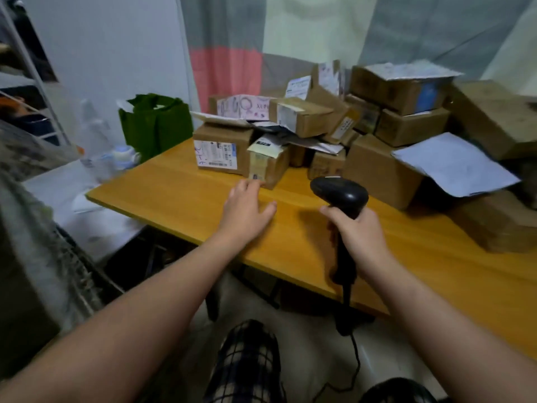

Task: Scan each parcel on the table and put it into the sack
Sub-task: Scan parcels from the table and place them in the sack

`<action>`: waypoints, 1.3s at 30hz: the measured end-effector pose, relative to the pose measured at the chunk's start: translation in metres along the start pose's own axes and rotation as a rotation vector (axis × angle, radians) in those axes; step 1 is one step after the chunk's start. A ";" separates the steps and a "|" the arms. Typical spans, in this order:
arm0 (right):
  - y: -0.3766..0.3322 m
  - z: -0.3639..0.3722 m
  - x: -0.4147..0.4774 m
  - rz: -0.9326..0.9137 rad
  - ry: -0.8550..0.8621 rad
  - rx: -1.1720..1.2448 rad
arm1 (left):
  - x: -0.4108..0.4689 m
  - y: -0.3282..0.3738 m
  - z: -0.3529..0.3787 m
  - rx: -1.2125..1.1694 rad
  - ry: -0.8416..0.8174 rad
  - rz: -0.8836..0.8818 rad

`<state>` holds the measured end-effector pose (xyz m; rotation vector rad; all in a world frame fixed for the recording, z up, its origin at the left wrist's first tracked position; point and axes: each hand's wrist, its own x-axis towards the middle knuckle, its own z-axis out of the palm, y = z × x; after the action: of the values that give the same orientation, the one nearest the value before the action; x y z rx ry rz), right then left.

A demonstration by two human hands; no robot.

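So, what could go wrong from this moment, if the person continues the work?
1. The left hand stretches toward the small front box. Flat mailers seem to rest partly on it, so pulling it out may bring them, and perhaps the boxes above, sliding down.
2. The scanner in the right hand trails a cable past the knees; it may snag when the arm swings.

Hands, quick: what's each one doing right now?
Left hand: open, holding nothing, fingers stretched toward a small box.
Right hand: closed around the handle of the black scanner.
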<state>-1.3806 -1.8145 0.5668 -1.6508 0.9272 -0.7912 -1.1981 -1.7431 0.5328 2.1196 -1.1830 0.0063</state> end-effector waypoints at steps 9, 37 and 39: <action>-0.015 0.015 0.079 0.023 0.015 0.045 | 0.122 -0.001 0.025 0.272 0.048 -0.097; 0.018 -0.019 -0.002 0.139 -0.041 0.552 | -0.017 0.034 0.007 -0.869 -0.213 -0.306; 0.020 -0.027 -0.006 0.134 -0.047 0.557 | -0.016 0.036 0.009 -0.873 -0.322 -0.297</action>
<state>-1.4102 -1.8249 0.5538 -1.1059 0.6934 -0.8238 -1.2370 -1.7481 0.5411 1.4983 -0.7981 -0.8545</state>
